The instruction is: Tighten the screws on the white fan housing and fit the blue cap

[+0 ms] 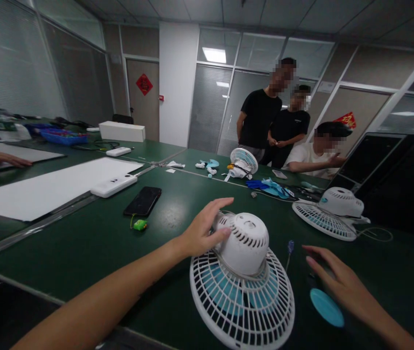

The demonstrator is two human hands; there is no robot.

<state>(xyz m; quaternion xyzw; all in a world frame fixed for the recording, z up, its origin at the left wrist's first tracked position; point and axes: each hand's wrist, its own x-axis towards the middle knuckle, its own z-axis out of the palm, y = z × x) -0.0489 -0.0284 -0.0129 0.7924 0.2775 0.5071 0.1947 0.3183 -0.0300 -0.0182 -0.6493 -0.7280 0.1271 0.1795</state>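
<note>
A white desk fan (249, 238) lies face down on the green table, its round grille (243, 311) towards me and light-blue blades showing through the slots. My left hand (207, 228) is on the left side of its motor housing, thumb on the near side and fingers reaching round behind. To the right, my right hand (338, 277) hovers over the table with its fingers apart, holding nothing visible. A small screwdriver (290, 248) with a clear bluish handle is between the fan and that hand. Just below the hand is a light-blue oval piece (326, 307).
Another white fan (341, 201) lies at the right beside a dark monitor (392, 180). A third fan (243, 163) is at the far edge, near blue gloves (270, 187). A black phone (143, 201) and white power bank (114, 185) lie left. Several people are across the table.
</note>
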